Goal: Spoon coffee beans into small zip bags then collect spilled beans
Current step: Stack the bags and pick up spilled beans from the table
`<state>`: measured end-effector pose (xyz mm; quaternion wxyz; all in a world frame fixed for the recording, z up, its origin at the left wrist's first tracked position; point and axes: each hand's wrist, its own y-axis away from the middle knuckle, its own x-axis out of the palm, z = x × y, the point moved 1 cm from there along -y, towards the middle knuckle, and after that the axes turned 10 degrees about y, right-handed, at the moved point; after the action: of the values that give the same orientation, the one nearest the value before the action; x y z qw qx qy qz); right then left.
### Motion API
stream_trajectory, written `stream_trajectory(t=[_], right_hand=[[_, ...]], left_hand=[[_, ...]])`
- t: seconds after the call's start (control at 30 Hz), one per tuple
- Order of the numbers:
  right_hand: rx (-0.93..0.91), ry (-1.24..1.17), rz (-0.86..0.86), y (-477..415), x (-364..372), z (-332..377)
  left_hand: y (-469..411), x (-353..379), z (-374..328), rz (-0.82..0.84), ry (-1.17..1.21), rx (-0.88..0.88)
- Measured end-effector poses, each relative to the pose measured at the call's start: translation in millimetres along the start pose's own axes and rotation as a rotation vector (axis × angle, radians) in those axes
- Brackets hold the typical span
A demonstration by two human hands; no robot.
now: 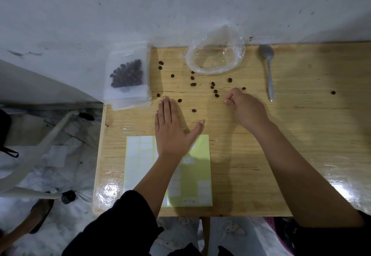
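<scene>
Brown coffee beans (pixel 216 95) lie loose on our pale wooden bench (pixel 301 135), the nearest pair just left of our right hand (pixel 245 107). Its fingers (pixel 232 93) curl in a pinch; we cannot tell if a bean is inside. Our left hand (pixel 170 129) lies flat and open, holding nothing.

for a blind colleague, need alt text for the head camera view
A person's left hand lies flat on a wooden table while the right hand, fingers curled, reaches among scattered dark brown coffee beans. A clear zip bag of beans sits far left; a crumpled clear plastic bag and a grey metal spoon lie by the wall.
</scene>
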<state>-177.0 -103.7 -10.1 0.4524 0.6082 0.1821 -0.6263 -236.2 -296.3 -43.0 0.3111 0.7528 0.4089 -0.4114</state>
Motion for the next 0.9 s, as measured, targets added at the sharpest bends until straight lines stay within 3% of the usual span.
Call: stream_trajectory(t=[0.1, 0.27, 0.33, 0.43, 0.57, 0.77, 0.9], right_hand=[[0.008, -0.153, 0.015, 1.7, -0.6, -3.1], [0.286, -1.137, 0.224, 16.0, -4.2, -0.9], [0.263, -1.585, 0.314, 21.5, -0.4, 4.6], [0.249, -1.832, 0.366, 20.3, 4.5, 14.0], [0.257, -1.679, 0.438, 6.7, -1.4, 27.3], [-0.138, -0.794, 0.27, -7.3, -5.8, 47.1], [-0.26, -0.531, 0.22, -14.1, 3.7, 56.3]], left_hand=[[0.5, -0.1, 0.3, 0.005, 0.008, 0.001], [0.6, 0.2, 0.7, -0.016, 0.02, 0.007], [1.1, -0.1, 1.7, -0.032, 0.033, 0.014], [1.4, -1.6, 3.5, -0.055, 0.085, 0.031], [10.4, -2.8, 11.5, -0.07, 0.088, 0.035], [16.9, 1.0, 15.6, -0.113, 0.101, 0.02], [16.1, 1.9, 16.6, -0.142, 0.071, 0.038]])
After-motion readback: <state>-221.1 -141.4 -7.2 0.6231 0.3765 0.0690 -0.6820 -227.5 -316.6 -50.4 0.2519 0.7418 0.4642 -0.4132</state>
